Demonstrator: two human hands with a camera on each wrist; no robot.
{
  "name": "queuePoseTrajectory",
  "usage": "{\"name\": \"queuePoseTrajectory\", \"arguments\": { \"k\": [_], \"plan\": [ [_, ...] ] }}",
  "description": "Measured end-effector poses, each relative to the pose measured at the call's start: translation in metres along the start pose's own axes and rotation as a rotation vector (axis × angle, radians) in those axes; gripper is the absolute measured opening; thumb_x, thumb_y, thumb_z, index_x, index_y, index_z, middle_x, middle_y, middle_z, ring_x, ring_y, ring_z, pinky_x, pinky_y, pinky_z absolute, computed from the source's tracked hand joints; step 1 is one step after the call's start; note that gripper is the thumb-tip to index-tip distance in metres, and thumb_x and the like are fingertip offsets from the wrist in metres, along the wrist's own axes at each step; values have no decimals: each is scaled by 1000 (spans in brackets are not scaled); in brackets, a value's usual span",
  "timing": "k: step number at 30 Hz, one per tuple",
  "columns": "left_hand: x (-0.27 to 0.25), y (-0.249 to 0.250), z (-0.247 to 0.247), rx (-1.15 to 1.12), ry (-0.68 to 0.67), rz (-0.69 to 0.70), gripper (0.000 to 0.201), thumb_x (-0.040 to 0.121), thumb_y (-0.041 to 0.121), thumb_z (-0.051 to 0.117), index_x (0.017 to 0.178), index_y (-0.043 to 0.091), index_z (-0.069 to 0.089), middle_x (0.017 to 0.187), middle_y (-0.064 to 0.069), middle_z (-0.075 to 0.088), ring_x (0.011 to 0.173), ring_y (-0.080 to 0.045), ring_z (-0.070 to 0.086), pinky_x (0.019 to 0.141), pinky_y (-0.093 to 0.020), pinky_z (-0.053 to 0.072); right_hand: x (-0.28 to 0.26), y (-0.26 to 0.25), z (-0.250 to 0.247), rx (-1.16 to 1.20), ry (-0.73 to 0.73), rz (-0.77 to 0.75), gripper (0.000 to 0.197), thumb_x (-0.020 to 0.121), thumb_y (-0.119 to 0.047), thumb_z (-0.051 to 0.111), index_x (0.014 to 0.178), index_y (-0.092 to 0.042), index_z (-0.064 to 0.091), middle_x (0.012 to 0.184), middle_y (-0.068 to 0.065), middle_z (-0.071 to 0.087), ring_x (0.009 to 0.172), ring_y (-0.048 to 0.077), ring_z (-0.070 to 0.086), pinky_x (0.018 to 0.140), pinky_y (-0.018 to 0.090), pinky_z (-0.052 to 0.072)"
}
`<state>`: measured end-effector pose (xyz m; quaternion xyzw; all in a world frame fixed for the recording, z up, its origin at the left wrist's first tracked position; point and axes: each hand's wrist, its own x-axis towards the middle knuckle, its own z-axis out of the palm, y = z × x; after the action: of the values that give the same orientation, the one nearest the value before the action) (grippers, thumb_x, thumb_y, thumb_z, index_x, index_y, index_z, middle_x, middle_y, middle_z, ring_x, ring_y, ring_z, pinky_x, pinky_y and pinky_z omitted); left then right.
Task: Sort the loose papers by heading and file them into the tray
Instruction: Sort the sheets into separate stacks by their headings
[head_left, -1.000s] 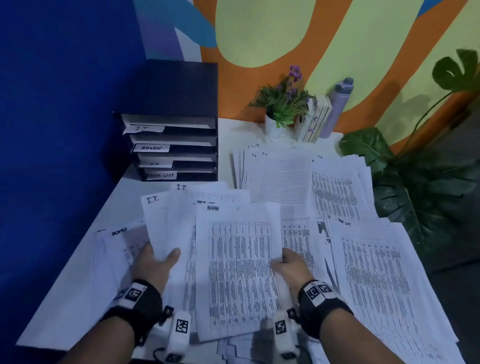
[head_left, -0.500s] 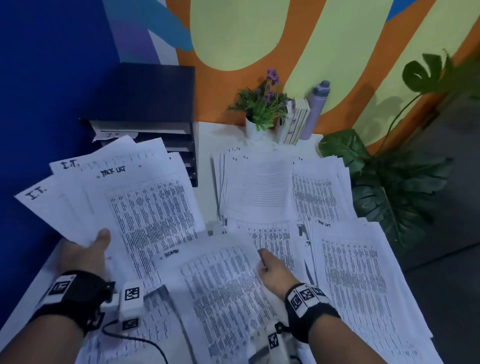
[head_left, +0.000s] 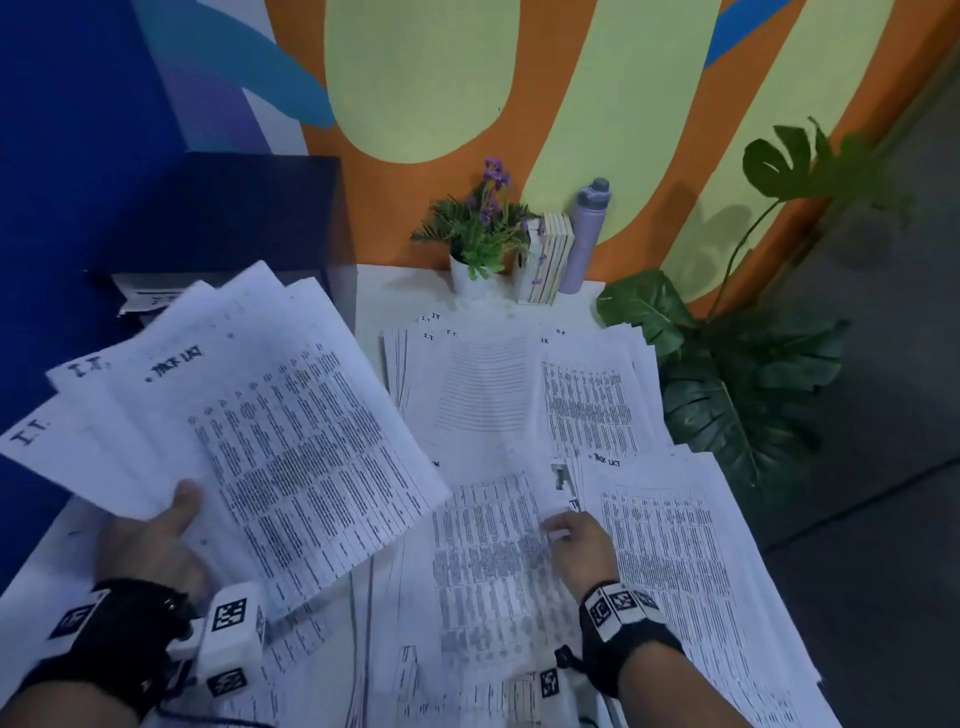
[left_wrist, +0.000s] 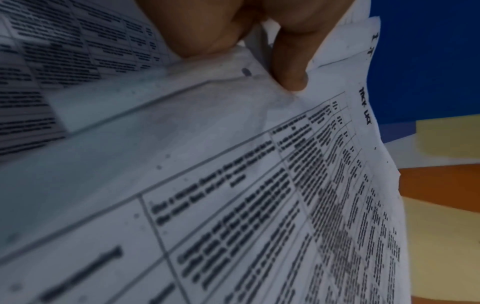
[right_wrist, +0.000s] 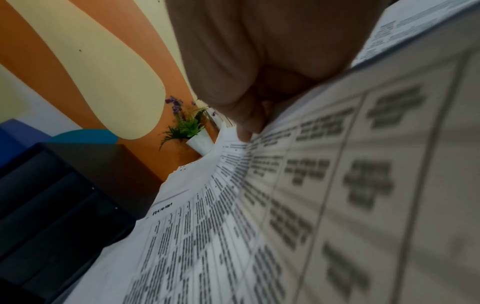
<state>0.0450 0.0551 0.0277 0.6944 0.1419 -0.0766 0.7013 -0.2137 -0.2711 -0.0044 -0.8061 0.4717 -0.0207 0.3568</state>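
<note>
We see a white table covered with loose papers, and a dark paper tray stands at its back left corner. Our left hand holds up a fan of sheets in front of the tray, with the thumb pressed on top and the fingers under them. Our right hand is down on the papers in the middle, and its curled fingers seem to pinch one sheet, but that view is blurry.
</note>
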Motion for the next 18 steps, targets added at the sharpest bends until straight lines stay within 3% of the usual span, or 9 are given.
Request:
{"name": "queuePoseTrajectory", "arguments": {
  "k": [2,4,6,7,9,11,12,15,18],
  "plan": [
    [-10,-8,8,26,-58,-25,36,83,41,72,107,14,65,98,-11,64,79,-38,60,84,-41,50,-1,-1,-1,-20,-55,-8,33,83,1,47,84,-23,69,96,-6,61,81,14,61,67,22,51],
    [-25,-14,19,61,-142,-41,40,83,34,73,116,13,64,106,-6,68,93,-32,64,93,-48,49,-3,-2,-2,-154,-40,-40,24,85,-14,54,74,-28,70,99,-5,62,87,16,60,80,32,56],
    [-44,-19,30,121,-218,-36,31,88,21,70,117,10,63,108,-7,69,97,-28,65,97,-48,46,-4,-6,-3,-320,34,-112,17,86,-26,58,88,-28,75,113,-13,46,108,17,50,93,35,49],
    [-51,-23,35,151,-237,-54,25,89,15,68,114,10,64,105,-8,69,95,-27,65,95,-44,47,-2,-8,-3,-292,61,-140,18,88,-27,59,97,-26,74,115,-14,39,115,17,45,97,35,45],
    [-63,-36,44,240,-273,-67,17,88,15,69,105,16,66,101,-4,71,93,-24,66,92,-40,48,-2,-19,-9,77,-23,-99,21,94,-29,58,105,-18,72,112,-10,47,113,17,51,95,32,44],
    [-74,-44,53,324,-332,-72,18,86,19,72,103,15,68,98,-1,72,94,-25,67,91,-39,49,-4,-28,-13,573,-283,55,25,97,-33,55,106,-13,68,100,-4,61,95,15,58,84,27,44],
    [-80,-46,57,350,-356,-73,22,86,19,72,106,13,68,98,-3,71,95,-26,67,90,-37,48,-5,-29,-13,681,-373,101,29,97,-36,55,107,-12,67,97,-3,64,89,14,58,83,27,43],
    [-96,-48,68,388,-398,-68,30,87,14,70,116,11,63,103,-5,68,97,-24,63,88,-32,44,-4,-18,-6,673,-371,97,26,93,-28,63,116,-18,61,103,-5,68,94,12,62,90,32,49],
    [-109,-50,75,425,-411,-55,29,92,18,64,120,19,60,105,-1,66,101,-23,61,88,-31,42,0,-7,-2,584,-280,83,20,89,-22,65,109,-25,62,108,1,70,99,24,66,92,46,54]
  ]
}}
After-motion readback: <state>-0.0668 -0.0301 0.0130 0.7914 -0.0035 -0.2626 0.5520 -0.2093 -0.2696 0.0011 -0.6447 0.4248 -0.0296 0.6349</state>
